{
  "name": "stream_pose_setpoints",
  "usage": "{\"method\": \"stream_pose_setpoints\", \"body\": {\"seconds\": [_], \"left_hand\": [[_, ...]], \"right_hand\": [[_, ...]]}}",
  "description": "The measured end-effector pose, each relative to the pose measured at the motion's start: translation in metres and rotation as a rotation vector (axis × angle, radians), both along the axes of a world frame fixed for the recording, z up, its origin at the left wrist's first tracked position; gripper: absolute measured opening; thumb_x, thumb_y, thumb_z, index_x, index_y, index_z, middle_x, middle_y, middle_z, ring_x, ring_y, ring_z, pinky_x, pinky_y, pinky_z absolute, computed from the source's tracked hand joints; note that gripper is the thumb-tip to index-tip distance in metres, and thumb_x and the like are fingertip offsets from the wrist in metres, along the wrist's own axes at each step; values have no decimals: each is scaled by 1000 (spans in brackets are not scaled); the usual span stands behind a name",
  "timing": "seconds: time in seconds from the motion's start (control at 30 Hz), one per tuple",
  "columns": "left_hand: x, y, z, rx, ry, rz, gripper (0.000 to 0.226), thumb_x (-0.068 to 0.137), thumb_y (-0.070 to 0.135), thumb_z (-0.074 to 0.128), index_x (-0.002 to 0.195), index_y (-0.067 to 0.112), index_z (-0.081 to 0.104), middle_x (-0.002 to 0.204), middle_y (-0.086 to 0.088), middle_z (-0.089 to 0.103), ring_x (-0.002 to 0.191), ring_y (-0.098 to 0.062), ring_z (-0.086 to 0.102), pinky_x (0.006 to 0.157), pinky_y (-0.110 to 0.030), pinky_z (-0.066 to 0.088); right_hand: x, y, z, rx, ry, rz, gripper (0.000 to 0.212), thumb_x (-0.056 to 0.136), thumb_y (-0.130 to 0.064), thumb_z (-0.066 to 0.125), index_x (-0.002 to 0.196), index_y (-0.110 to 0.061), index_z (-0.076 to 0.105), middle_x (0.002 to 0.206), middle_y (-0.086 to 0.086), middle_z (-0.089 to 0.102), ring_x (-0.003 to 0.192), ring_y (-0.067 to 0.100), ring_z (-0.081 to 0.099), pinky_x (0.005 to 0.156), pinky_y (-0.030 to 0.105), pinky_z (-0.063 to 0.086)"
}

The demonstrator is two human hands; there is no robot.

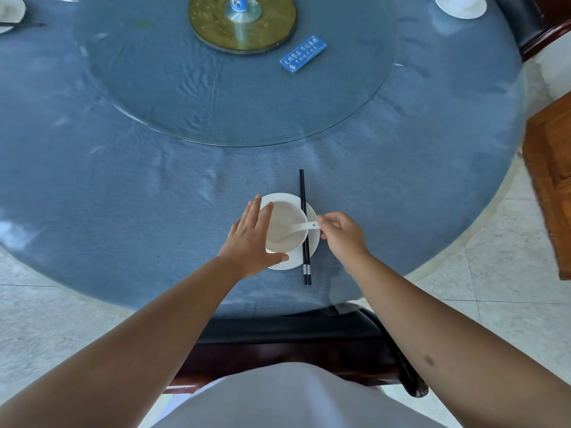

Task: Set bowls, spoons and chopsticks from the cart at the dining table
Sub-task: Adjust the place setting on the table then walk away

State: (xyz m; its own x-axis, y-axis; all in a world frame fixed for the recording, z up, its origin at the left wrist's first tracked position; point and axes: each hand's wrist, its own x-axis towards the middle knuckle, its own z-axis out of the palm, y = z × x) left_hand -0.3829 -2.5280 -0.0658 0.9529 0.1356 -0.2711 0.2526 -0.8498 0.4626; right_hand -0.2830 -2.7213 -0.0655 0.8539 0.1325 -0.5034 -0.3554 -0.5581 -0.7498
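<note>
A white bowl [285, 220] stands on a white saucer [312, 242] near the front edge of the round table [123, 196]. Inside the bowl lies a white spoon [296, 230], its handle pointing right. My right hand [341, 234] pinches the end of that handle. My left hand [251, 239] has straight fingers spread against the bowl's left side, thumb at the saucer's front rim. A pair of black chopsticks [304, 211] lies across the saucer's right edge, tips pointing away from me.
A glass turntable [216, 97] with a brass hub [241, 23] and a blue sign [302, 54] fills the table's middle. Another white place setting [460, 6] sits far right, one more far left [9, 12]. A dark chair [293, 344] stands between me and the table; wooden furniture [553, 168] at right.
</note>
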Motion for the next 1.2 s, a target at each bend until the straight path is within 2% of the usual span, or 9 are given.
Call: {"method": "stream_pose_setpoints", "body": {"seconds": [0.1,0.17,0.3,0.37,0.5,0.67,0.8,0.93,1.2], "left_hand": [[-11,9,11,31,-22,27,111,74,66,66,154,25,0,164,-2,-13,151,-21,-10,119,-48,11],[-23,21,21,62,-35,88,109,74,73,56,154,26,-1,164,-1,-10,151,-21,-10,120,-50,11],[-70,54,40,191,-26,280,108,70,85,36,155,26,3,165,-4,-4,151,-23,-7,119,-53,13],[-97,67,48,237,6,373,108,68,88,31,154,29,4,165,-4,-4,151,-25,-8,118,-56,14],[-186,90,69,283,63,666,106,66,91,26,153,35,4,165,-1,-8,150,-27,-9,113,-63,18],[-311,101,85,317,118,1005,102,69,92,23,153,37,2,165,-3,-9,150,-32,-8,113,-64,16],[-401,104,90,341,230,1181,108,65,90,28,153,34,0,164,-5,-13,150,-33,-12,113,-65,15],[-465,120,90,337,254,1280,107,66,94,21,153,36,-1,164,-4,-15,150,-32,-13,113,-65,14],[-548,210,91,341,237,1240,104,66,96,12,151,41,-9,161,1,-24,148,-29,-23,115,-65,6]], "right_hand": [[5,-6,11,-93,-92,-11,47,89,-48,61,125,-17,58,123,1,67,112,18,61,97,35,45],[8,-5,22,-200,-229,95,56,89,-52,57,134,-20,51,137,1,58,123,21,54,99,38,43],[-2,35,48,-434,-614,724,76,84,-61,54,147,-21,34,155,3,36,141,28,31,109,44,31],[-18,63,57,-521,-704,968,88,80,-71,47,152,-27,21,163,3,17,148,29,14,114,48,22],[-75,142,64,-498,-765,1291,102,70,-86,32,153,-38,-3,165,-3,-12,150,26,-11,117,53,10],[-167,234,66,-403,-822,1617,107,65,-91,26,151,-41,-14,162,-5,-24,148,25,-22,118,55,0],[-249,294,68,-315,-880,1814,109,62,-94,21,151,-40,-14,161,-6,-25,148,25,-21,117,54,-1],[-322,342,65,-280,-909,1938,106,66,-92,22,150,-41,-17,157,-10,-34,146,25,-26,116,53,-6],[-414,431,52,-310,-925,1948,109,63,-96,17,148,-41,-22,148,-8,-45,145,27,-28,117,53,-9]]}}
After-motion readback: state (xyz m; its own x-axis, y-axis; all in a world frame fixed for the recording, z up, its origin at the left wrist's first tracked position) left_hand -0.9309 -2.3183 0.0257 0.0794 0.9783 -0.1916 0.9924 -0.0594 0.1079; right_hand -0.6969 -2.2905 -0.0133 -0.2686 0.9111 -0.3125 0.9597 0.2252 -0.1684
